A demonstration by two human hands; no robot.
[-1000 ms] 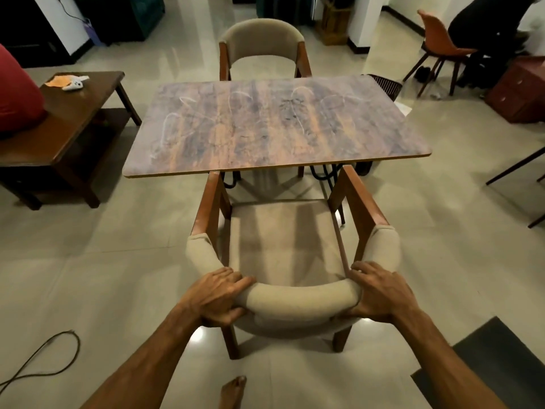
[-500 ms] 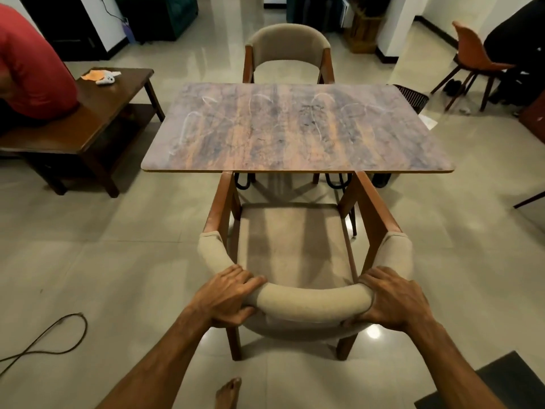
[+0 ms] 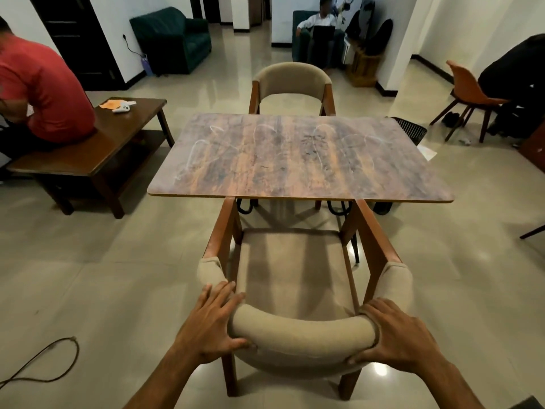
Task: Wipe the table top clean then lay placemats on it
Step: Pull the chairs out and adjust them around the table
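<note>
The wood-grain table top [image 3: 298,160] stands ahead of me, marked with whitish smears and scribbles. No placemat or cloth shows anywhere. A beige padded chair [image 3: 295,273] with wooden arms stands between me and the table, its front tucked under the near edge. My left hand [image 3: 213,323] grips the left end of the curved backrest, fingers spread over the padding. My right hand [image 3: 398,335] clasps the right end of the same backrest.
A second beige chair [image 3: 292,84] faces me across the table. A low dark wooden bench [image 3: 97,152] at left seats a person in a red shirt [image 3: 44,93]. An orange chair [image 3: 469,93] and a seated person are at right. A cable [image 3: 50,367] lies on the floor.
My view has tilted up, so more of the room behind the table shows. Both hands keep hold of the backrest; the left fingers have spread wider.
</note>
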